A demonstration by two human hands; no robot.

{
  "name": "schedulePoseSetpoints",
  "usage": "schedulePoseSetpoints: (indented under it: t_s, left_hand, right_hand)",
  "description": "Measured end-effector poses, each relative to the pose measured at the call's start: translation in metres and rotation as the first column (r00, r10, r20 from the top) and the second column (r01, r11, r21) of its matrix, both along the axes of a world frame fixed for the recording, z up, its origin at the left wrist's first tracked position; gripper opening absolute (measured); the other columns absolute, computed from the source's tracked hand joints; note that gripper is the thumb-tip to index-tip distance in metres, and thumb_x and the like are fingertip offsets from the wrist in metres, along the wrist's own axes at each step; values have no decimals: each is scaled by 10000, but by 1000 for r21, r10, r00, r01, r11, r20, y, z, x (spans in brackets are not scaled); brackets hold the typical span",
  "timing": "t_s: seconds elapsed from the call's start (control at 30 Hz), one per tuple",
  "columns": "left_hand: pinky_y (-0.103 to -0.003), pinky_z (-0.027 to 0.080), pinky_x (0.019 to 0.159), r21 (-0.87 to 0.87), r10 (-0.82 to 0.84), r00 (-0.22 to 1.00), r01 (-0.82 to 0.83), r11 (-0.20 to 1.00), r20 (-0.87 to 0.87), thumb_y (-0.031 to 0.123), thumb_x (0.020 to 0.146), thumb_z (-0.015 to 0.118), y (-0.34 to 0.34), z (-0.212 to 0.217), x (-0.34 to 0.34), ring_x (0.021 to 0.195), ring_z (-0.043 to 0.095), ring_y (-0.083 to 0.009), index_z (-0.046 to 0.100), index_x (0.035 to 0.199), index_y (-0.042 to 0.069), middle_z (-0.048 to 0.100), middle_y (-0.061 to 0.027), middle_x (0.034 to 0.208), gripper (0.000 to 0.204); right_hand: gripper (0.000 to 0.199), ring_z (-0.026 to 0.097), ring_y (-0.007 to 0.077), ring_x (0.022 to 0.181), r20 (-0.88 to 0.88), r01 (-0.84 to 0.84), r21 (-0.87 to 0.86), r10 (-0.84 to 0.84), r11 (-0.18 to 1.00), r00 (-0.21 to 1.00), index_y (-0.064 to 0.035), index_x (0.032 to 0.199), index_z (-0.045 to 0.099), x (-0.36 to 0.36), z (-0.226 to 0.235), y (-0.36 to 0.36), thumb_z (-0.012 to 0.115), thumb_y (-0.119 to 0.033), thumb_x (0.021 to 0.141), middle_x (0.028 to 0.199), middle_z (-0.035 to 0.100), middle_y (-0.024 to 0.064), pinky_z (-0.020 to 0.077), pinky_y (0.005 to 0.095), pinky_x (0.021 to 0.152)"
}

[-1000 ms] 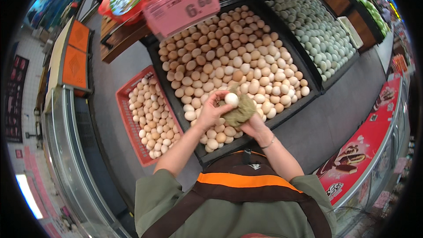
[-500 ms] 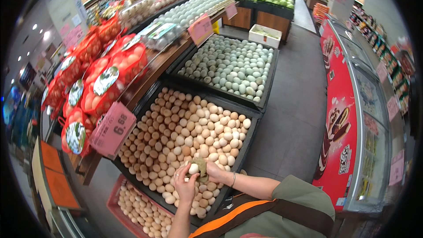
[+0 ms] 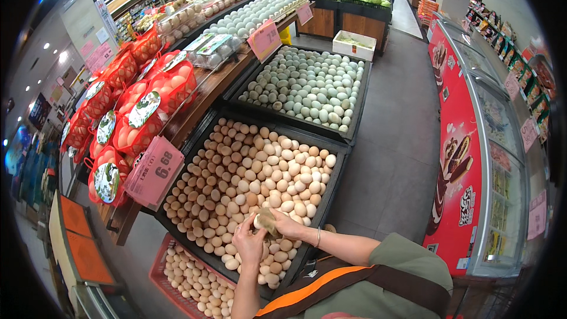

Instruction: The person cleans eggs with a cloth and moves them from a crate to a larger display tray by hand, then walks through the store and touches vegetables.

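Observation:
Over the black bin (image 3: 326,196) of brown and cream eggs (image 3: 236,172), my two hands meet at the near side. My left hand (image 3: 248,243) is closed around a pale egg (image 3: 257,221), its fingertips at the egg's side. A greyish-brown cloth (image 3: 270,222) is bunched in my right hand (image 3: 288,226), against the egg and partly covering it. The right palm's inner side is hidden by the cloth. Loose eggs lie right below both hands.
A red basket (image 3: 158,276) of eggs sits low at left. Beyond is a bin of pale green eggs (image 3: 307,85). Red net bags of eggs (image 3: 130,124) and a pink price sign (image 3: 155,172) line the wooden shelf. A red freezer (image 3: 455,159) stands across the aisle.
The cloth has shifted over the egg, so less of the egg shows. Both hands stay together at nearly the same spot. The view has tilted slightly.

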State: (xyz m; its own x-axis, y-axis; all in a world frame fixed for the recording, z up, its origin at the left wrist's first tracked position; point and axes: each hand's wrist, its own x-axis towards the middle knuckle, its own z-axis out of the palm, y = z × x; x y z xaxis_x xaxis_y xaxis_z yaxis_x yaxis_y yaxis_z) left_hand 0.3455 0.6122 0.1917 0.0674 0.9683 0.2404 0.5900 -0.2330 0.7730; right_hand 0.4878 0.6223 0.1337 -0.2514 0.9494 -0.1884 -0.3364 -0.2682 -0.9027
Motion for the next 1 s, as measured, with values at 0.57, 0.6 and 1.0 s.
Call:
schedulePoseSetpoints:
  t_s: [0.57, 0.6, 1.0]
  left_hand:
    - [-343, 529, 736, -393, 186, 982, -167, 904, 11, 354, 724, 804, 22, -84, -85, 843, 666, -220, 640, 1184, 14, 691, -138, 968, 595]
    - [-377, 526, 762, -328, 205, 969, -241, 913, -139, 325, 727, 794, 31, -82, -96, 888, 649, -263, 635, 1151, 13, 674, -150, 974, 550]
    - [-434, 500, 860, 1, 7, 863, -8, 1000, -505, 29, 803, 583, 112, -149, -134, 1102, 563, -358, 603, 1219, 135, 511, -184, 1293, 430]
  right_hand:
    - [233, 651, 178, 819, -230, 2, -511, -139, 860, 963, -34, 1119, 604, 43, -24, -66, 464, -185, 1010, 991, 658, 69, 564, 330, 729]
    - [234, 651, 178, 844, -257, 3, -510, -156, 860, 954, -23, 1122, 595, 50, -26, -73, 460, -179, 1010, 1007, 654, 74, 560, 325, 745]
    - [241, 669, 210, 875, -125, 134, -446, -209, 885, 970, 8, 1073, 608, 68, -17, -108, 475, -180, 1002, 1007, 672, 118, 563, 330, 756]
